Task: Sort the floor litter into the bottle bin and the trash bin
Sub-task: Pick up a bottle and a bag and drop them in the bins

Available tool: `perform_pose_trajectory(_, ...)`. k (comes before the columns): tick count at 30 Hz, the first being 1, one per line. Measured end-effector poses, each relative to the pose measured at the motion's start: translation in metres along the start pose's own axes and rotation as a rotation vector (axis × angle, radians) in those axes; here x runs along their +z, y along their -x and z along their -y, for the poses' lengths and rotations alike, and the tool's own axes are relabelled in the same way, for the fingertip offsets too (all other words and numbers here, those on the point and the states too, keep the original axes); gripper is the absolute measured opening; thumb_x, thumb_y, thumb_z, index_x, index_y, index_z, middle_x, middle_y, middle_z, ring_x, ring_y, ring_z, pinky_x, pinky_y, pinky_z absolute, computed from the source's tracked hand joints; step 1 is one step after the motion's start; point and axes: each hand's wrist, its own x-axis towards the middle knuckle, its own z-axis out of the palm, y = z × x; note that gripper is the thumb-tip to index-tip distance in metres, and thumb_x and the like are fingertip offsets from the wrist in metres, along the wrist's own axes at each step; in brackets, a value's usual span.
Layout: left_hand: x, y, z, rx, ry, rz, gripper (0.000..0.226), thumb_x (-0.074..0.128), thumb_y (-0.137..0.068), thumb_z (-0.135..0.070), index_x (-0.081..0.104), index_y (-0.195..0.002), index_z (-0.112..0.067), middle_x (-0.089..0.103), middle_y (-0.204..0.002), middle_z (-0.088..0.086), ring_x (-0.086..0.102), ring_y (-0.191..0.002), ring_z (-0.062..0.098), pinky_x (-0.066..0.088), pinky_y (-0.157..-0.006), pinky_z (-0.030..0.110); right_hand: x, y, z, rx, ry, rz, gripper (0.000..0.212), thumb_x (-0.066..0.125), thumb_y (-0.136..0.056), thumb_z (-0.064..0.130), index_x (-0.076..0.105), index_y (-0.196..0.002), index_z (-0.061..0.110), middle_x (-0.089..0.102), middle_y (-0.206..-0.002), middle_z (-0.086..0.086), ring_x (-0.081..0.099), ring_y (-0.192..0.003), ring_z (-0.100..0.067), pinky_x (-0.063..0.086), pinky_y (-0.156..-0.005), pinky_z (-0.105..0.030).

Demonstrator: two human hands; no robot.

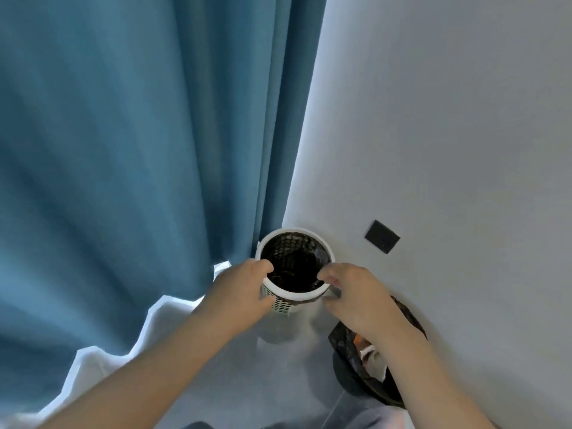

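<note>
Left of the left hand (241, 289) hangs a pleated blue fabric curtain (123, 150). Right of the right hand (353, 295) is a white wall (448, 119), and beneath both a grey floor (278, 382). Between them stands the white perforated plastic bin with black liner (297, 295), each hand gripping its rim. It is probably light and stiff, best held at the rim.

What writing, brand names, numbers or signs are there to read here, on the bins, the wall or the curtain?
No readable text anywhere in this view.
On the white perforated bin, gripped at its rim by the left hand and right hand: no label shows.
On the dark bin beside it: no writing shows; its contents are too blurred to tell.
The black square on the wall: blank.
The blue curtain: plain.
</note>
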Motion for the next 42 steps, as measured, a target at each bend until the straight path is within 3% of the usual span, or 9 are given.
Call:
perform_pose_trajectory(6,-0.095,0.003,0.036,-0.186,-0.058,0.102,0.041,0.059,-0.086,-0.035,0.05,-0.123,-0.019,0.055,-0.122,-0.001,0.055,-0.111,0.02,0.044,-0.091,0.031,-0.043,-0.056,0.098,-0.111,0.104,0.168,0.037,0.062,-0.083,0.015,0.061,-0.12,0.019,0.065,-0.118,0.003,0.058,-0.109,-0.015,0.047,-0.093,-0.027)
perform_pose_trajectory(10,-0.176,0.029,0.042,-0.306,-0.01,0.041,0.041,0.058,-0.087,-0.034,0.049,-0.124,-0.021,0.055,-0.124,-0.002,0.054,-0.114,0.02,0.043,-0.094,0.031,-0.093,-0.066,0.172,-0.209,0.173,0.202,0.03,0.055,-0.082,0.013,0.063,-0.11,0.017,0.067,-0.107,0.004,0.06,-0.101,-0.016,0.048,-0.085,-0.028)
perform_pose_trajectory(20,-0.344,0.152,0.037,-0.642,0.047,-0.215,0.05,0.056,-0.089,-0.037,0.041,-0.135,-0.024,0.052,-0.131,-0.007,0.053,-0.118,0.014,0.041,-0.097,0.023,-0.177,-0.047,0.347,-0.537,0.158,0.301,0.036,0.056,-0.085,0.014,0.058,-0.12,0.023,0.06,-0.121,0.01,0.054,-0.112,-0.007,0.04,-0.085,-0.018)
perform_pose_trajectory(29,-0.392,0.283,0.023,-1.03,0.035,-0.385,0.042,0.058,-0.086,-0.034,0.049,-0.125,-0.022,0.059,-0.118,-0.002,0.061,-0.101,0.02,0.05,-0.085,0.03,-0.177,0.0,0.462,-0.947,0.245,0.421,0.037,0.058,-0.087,0.019,0.056,-0.124,0.025,0.058,-0.124,0.01,0.053,-0.117,-0.01,0.043,-0.095,-0.025)
perform_pose_trajectory(42,-0.384,0.467,0.004,-1.472,0.099,-0.672,0.048,0.061,-0.086,-0.038,0.047,-0.131,-0.026,0.057,-0.127,-0.007,0.055,-0.113,0.011,0.045,-0.091,0.025,-0.12,0.119,0.612,-1.425,0.388,0.602,0.039,0.057,-0.085,0.017,0.057,-0.123,0.024,0.058,-0.12,0.002,0.056,-0.107,-0.02,0.047,-0.089,-0.029)
